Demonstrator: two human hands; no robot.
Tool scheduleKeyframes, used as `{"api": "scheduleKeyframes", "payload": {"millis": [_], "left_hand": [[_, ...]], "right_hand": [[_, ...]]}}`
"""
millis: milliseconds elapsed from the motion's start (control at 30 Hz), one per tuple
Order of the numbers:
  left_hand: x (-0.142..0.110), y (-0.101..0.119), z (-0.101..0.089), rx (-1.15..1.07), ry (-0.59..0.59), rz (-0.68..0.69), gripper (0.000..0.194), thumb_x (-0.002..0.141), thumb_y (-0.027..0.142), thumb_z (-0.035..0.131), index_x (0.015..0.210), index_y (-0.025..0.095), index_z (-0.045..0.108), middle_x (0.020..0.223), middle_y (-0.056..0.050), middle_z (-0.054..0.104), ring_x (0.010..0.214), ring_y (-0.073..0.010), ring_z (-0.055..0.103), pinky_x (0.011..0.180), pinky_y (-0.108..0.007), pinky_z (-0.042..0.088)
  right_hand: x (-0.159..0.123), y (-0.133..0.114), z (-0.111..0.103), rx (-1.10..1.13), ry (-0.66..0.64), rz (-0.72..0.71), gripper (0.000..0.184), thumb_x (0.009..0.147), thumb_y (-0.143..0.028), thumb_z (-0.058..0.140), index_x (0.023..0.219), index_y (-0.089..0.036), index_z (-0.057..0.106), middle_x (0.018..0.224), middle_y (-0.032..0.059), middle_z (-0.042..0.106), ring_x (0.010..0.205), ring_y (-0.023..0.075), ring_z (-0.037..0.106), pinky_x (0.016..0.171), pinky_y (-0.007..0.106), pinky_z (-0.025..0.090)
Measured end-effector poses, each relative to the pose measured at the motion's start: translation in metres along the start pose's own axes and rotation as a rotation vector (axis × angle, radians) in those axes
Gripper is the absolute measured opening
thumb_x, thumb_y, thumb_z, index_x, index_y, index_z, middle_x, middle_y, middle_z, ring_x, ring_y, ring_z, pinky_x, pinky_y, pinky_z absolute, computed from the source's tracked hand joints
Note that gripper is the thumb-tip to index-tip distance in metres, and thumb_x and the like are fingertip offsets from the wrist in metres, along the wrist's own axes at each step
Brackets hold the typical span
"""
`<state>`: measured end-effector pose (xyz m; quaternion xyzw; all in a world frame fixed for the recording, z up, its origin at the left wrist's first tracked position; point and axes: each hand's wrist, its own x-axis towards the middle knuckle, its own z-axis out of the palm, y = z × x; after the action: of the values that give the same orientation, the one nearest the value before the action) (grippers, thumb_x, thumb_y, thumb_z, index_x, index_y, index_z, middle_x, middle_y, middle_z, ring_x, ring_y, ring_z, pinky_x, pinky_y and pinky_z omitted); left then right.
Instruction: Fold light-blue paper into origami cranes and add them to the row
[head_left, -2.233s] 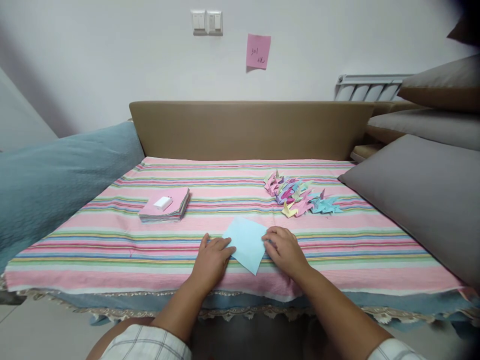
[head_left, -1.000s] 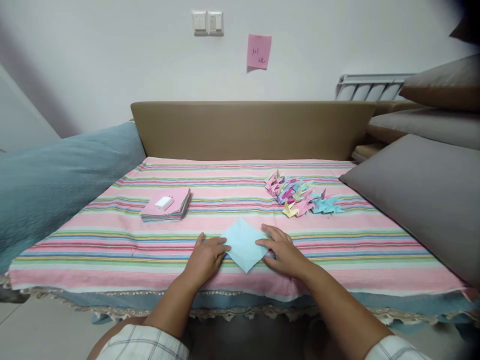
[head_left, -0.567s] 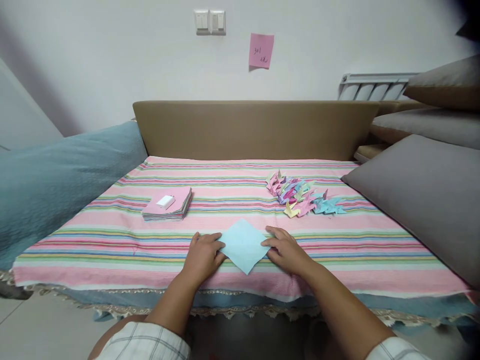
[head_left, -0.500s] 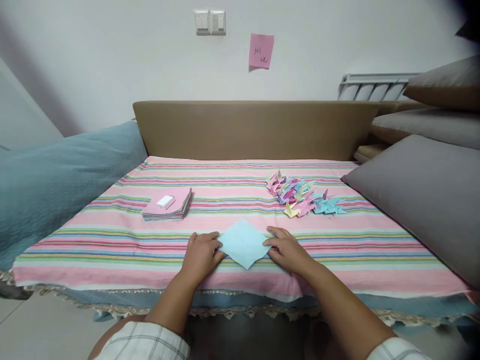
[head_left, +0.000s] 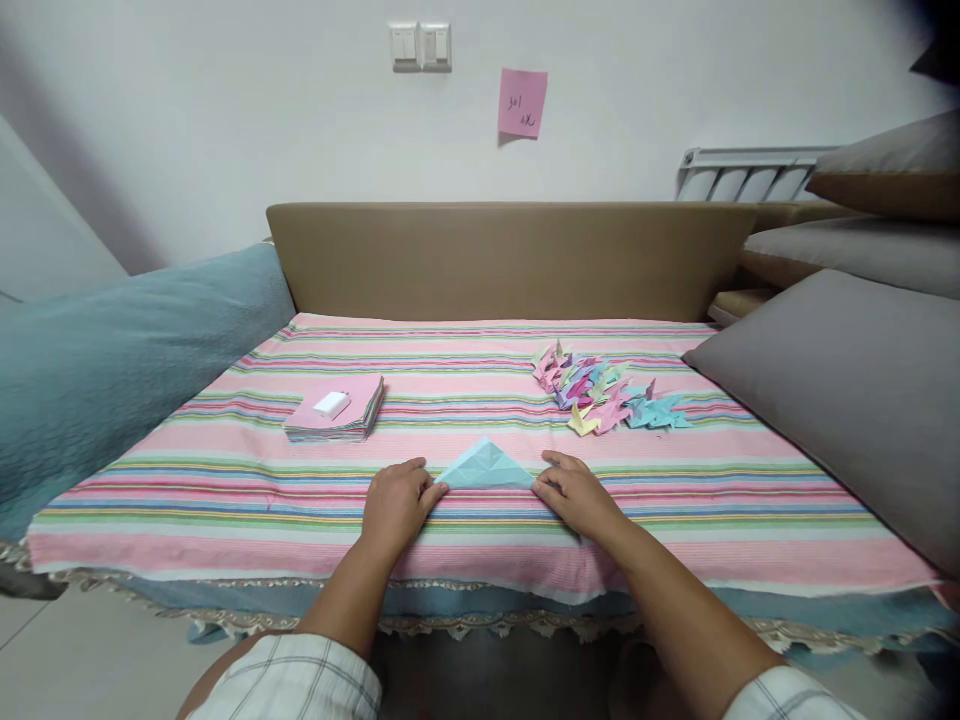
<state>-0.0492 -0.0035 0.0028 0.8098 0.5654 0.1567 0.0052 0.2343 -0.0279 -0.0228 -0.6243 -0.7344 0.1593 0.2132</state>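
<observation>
A light blue sheet of origami paper point(head_left: 486, 468) shows as a wide triangle between my hands, its peak pointing away from me and faint creases on its face. My left hand point(head_left: 397, 500) pinches the left corner, thumb along the near edge. At the right corner, my right hand point(head_left: 576, 490) grips the paper between thumb and fingers. Folded paper cranes point(head_left: 607, 400) in pink, blue, yellow, purple and green lie heaped beyond my right hand. A stack of square paper point(head_left: 360, 395) sits beyond my left hand, with a small white block point(head_left: 331, 404) on top.
A striped cloth point(head_left: 450, 350) covers the seat I work on. Grey cushions point(head_left: 832, 390) are piled at the right, and a blue covered armrest point(head_left: 150, 350) borders the left. The brown backrest point(head_left: 510, 260) stands along the wall, below a pink note point(head_left: 523, 103).
The blue paper has gone from a diamond to a triangle, its near corner folded away from me. Both hands remain at the side corners, with fingers slightly shifted.
</observation>
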Motion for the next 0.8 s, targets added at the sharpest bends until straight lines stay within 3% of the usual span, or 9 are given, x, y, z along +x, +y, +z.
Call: {"api": "scheduleKeyframes", "payload": {"millis": [633, 733, 800], "left_hand": [[0.003, 0.005, 0.006, 0.068, 0.051, -0.018, 0.028, 0.084, 0.039, 0.049, 0.067, 0.019, 0.06, 0.099, -0.007, 0.066, 0.094, -0.0244, 0.058, 0.082, -0.036, 0.042], [0.003, 0.005, 0.005, 0.078, 0.047, -0.033, 0.023, 0.083, 0.039, 0.051, 0.075, 0.019, 0.059, 0.09, -0.006, 0.066, 0.087, -0.024, 0.059, 0.077, -0.035, 0.043], [0.003, 0.006, 0.006, 0.071, 0.063, -0.027, 0.019, 0.082, 0.038, 0.053, 0.084, 0.02, 0.059, 0.095, -0.007, 0.066, 0.088, -0.0242, 0.059, 0.078, -0.037, 0.044]], "right_hand": [[0.004, -0.01, 0.008, -0.069, 0.115, 0.136, 0.025, 0.083, -0.038, 0.05, 0.069, -0.02, 0.06, 0.121, 0.0072, 0.055, 0.115, 0.0239, 0.046, 0.092, 0.038, 0.036], [0.004, -0.01, 0.009, -0.078, 0.124, 0.124, 0.024, 0.083, -0.037, 0.051, 0.068, -0.02, 0.059, 0.119, 0.0075, 0.056, 0.112, 0.024, 0.048, 0.091, 0.037, 0.037], [0.004, -0.01, 0.009, -0.085, 0.126, 0.122, 0.023, 0.082, -0.037, 0.052, 0.068, -0.02, 0.059, 0.117, 0.0073, 0.057, 0.111, 0.024, 0.049, 0.09, 0.037, 0.037]]}}
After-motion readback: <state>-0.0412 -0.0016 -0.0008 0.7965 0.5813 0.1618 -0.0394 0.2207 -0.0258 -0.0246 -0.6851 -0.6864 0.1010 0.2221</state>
